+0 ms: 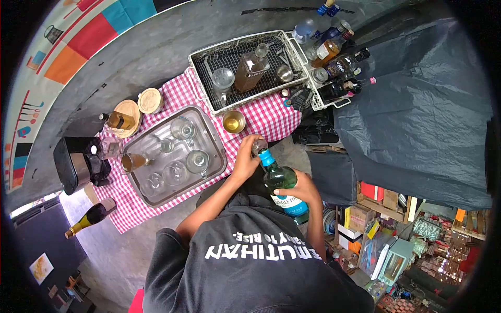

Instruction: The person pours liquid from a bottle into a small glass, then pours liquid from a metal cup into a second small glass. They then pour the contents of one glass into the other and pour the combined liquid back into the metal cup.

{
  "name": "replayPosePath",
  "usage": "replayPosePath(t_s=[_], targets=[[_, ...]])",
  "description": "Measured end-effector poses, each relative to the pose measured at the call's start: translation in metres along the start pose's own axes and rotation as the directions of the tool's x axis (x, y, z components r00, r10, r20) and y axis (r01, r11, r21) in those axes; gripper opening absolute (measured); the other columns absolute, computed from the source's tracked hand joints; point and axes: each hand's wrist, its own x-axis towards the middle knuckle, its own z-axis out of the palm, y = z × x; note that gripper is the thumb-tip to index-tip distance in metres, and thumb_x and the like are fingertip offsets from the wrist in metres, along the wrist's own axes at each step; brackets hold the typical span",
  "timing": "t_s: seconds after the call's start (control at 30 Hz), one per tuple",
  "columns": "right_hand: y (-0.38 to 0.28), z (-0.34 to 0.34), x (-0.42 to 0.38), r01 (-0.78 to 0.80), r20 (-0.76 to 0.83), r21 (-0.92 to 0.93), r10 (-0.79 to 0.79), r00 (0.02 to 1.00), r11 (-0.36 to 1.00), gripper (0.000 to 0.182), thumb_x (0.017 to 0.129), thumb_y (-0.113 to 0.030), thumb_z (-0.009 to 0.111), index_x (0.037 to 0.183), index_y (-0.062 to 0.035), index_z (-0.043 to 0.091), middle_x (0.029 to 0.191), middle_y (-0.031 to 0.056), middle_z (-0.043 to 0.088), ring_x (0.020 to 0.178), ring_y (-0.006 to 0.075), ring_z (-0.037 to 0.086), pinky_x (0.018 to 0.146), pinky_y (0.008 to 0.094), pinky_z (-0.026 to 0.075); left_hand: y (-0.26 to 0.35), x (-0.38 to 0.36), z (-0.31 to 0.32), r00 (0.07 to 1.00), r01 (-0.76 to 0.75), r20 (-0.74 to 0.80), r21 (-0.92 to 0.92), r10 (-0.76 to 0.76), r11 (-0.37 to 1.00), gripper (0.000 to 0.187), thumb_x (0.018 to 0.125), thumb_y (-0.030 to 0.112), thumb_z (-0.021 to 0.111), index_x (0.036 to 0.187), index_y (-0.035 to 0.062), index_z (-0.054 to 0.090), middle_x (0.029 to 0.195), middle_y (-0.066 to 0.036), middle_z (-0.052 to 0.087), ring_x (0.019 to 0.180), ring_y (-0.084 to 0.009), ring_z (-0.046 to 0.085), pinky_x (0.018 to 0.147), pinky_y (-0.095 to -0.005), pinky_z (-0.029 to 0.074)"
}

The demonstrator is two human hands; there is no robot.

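My right hand (301, 189) is wrapped around a green glass bottle (281, 178) with a blue neck wrap and a white and blue label. The bottle tilts toward the upper left, its neck close to a small clear glass (258, 146). My left hand (247, 155) grips that small glass, its fingers partly hiding it. Just beyond my left hand stands a glass of yellow liquid (234, 122) on the checkered cloth (263, 117). Whether liquid is flowing from the bottle cannot be made out.
A grey tray (136, 180) bears several glass mugs and glasses. Behind it, a wire-mesh basket (201, 67) holds a decanter (250, 70) and a glass goblet (223, 79). Several bottles (334, 60) stand at the upper right. A dark bottle (91, 217) lies at the table's left end.
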Motion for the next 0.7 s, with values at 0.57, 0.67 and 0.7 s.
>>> replayPosePath(t_s=[0.57, 0.67, 0.7], targets=[[0.000, -0.013, 0.012, -0.036, 0.095, -0.050, 0.040, 0.995, 0.998, 0.055, 0.061, -0.021, 0.087, 0.109, -0.0034, 0.067, 0.097, 0.0078, 0.072, 0.087, 0.0152, 0.066, 0.081, 0.0306, 0.051, -0.002, 0.003, 0.003, 1.000, 0.030, 0.002, 0.067, -0.031, 0.997, 0.052, 0.068, -0.013, 0.062, 0.116, 0.0031, 0.052, 0.116, -0.016, 0.053, 0.113, -0.0348, 0.054, 0.095, -0.0389, 0.044], [0.005, -0.014, 0.012, -0.023, 0.086, -0.024, 0.025, 0.996, 0.999, 0.054, 0.061, -0.020, 0.087, 0.109, -0.0034, 0.067, 0.098, 0.0074, 0.072, 0.088, 0.0148, 0.066, 0.081, 0.0303, 0.051, -0.003, 0.005, 0.006, 1.000, 0.021, 0.001, 0.070, -0.021, 0.997, 0.052, 0.068, -0.013, 0.062, 0.116, 0.0029, 0.053, 0.116, -0.016, 0.053, 0.113, -0.0344, 0.054, 0.094, -0.0386, 0.044], [0.008, -0.013, 0.013, -0.025, 0.086, -0.022, 0.026, 0.996, 0.999, 0.054, 0.061, -0.020, 0.087, 0.109, -0.0034, 0.067, 0.098, 0.0074, 0.072, 0.088, 0.0148, 0.066, 0.081, 0.0303, 0.051, -0.002, 0.005, 0.006, 1.000, 0.021, -0.001, 0.067, -0.021, 0.998, 0.051, 0.068, -0.013, 0.062, 0.116, 0.0028, 0.053, 0.116, -0.016, 0.053, 0.112, -0.0342, 0.055, 0.094, -0.0385, 0.044]])
